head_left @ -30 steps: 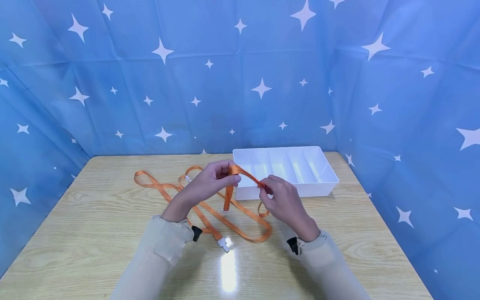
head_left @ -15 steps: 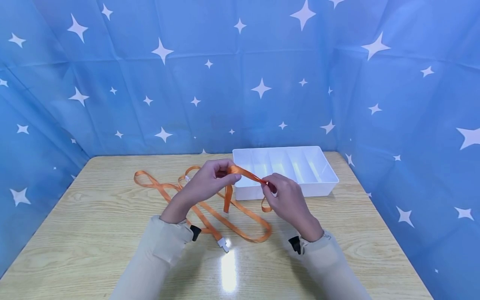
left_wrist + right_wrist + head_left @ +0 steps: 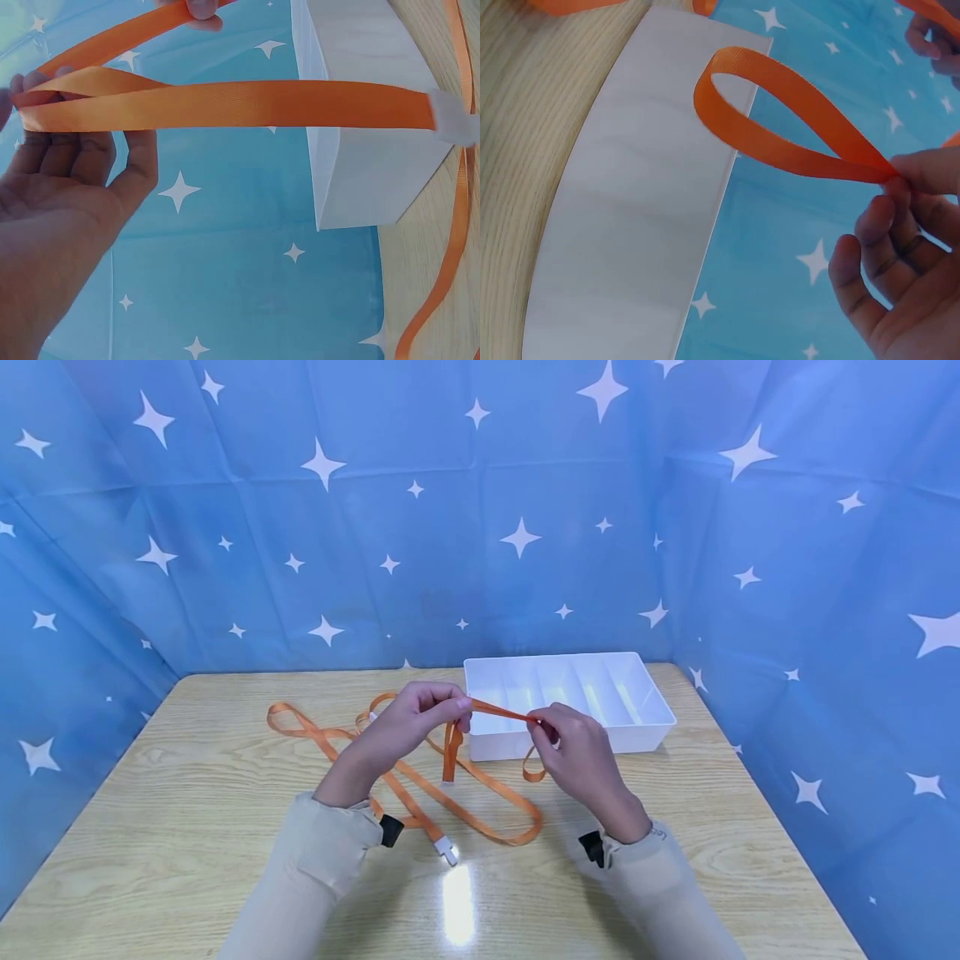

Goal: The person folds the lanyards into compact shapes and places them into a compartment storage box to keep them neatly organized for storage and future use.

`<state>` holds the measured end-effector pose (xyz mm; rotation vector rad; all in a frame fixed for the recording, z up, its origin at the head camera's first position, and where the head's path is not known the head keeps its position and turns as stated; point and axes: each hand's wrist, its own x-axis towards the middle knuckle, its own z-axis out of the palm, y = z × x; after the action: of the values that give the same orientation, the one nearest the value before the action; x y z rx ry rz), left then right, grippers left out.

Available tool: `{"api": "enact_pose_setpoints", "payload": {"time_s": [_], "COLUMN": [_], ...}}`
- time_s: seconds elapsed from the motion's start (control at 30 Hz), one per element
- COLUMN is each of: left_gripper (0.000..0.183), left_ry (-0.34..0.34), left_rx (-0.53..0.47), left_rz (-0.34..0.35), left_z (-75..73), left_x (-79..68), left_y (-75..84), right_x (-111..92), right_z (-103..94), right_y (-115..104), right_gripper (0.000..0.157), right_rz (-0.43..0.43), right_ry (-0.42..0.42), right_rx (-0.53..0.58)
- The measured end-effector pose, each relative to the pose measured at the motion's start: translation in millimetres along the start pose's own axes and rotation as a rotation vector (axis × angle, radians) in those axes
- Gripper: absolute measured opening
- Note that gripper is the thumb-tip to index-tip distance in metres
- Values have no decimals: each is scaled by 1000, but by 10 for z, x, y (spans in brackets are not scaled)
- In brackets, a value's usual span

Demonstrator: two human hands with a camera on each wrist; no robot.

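Both hands hold an orange lanyard (image 3: 501,711) above the table, in front of the white box. My left hand (image 3: 420,714) pinches the strap between thumb and fingers, and two lengths hang below it. In the left wrist view a strap length (image 3: 247,105) runs from the left hand (image 3: 75,195) to a blurred white end fitting (image 3: 453,118). My right hand (image 3: 581,752) pinches the strap further right. From its fingertips a loop (image 3: 761,146) sticks out, seen in the right wrist view beside the right hand (image 3: 907,285). Between the hands the strap is stretched nearly straight.
More orange lanyard straps (image 3: 480,827) lie in loose, crossing loops on the wooden table (image 3: 187,827), one with a white clip (image 3: 446,850). A white box (image 3: 637,739) with several compartments stands at the back right. Blue star-printed cloth (image 3: 420,518) hangs behind and at the sides.
The left thumb has come down over the strap, and the left fingers have curled further. My right hand has moved slightly right and up, drawing the strap between the hands narrower and straighter.
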<state>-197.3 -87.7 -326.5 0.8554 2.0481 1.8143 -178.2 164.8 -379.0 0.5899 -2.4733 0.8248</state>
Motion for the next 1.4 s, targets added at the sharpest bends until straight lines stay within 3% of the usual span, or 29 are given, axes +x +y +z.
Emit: {"api": "enact_pose_setpoints", "payload": {"time_s": [0.13, 0.3, 0.63, 1.07, 1.27, 1.4], "left_gripper": [29, 22, 18, 25, 23, 22], "left_ry": [-11, -12, 56, 95, 76, 81], "left_rx": [-15, 33, 0, -18, -30, -40], "left_rz": [8, 52, 156, 45, 48, 86], "left_z": [-8, -1, 84, 177, 187, 195], "left_x": [-15, -4, 27, 46, 57, 75], "left_y": [20, 20, 41, 80, 77, 72], "right_x": [-5, -13, -30, -27, -34, -40], "right_z": [0, 3, 45, 75, 84, 98], "right_y": [4, 1, -46, -66, -105, -132], "right_gripper": [8, 9, 13, 11, 7, 5], "right_rz": [0, -1, -19, -32, -41, -51], "right_ry": [11, 22, 33, 42, 41, 41], "right_rx": [-10, -12, 27, 33, 52, 66]}}
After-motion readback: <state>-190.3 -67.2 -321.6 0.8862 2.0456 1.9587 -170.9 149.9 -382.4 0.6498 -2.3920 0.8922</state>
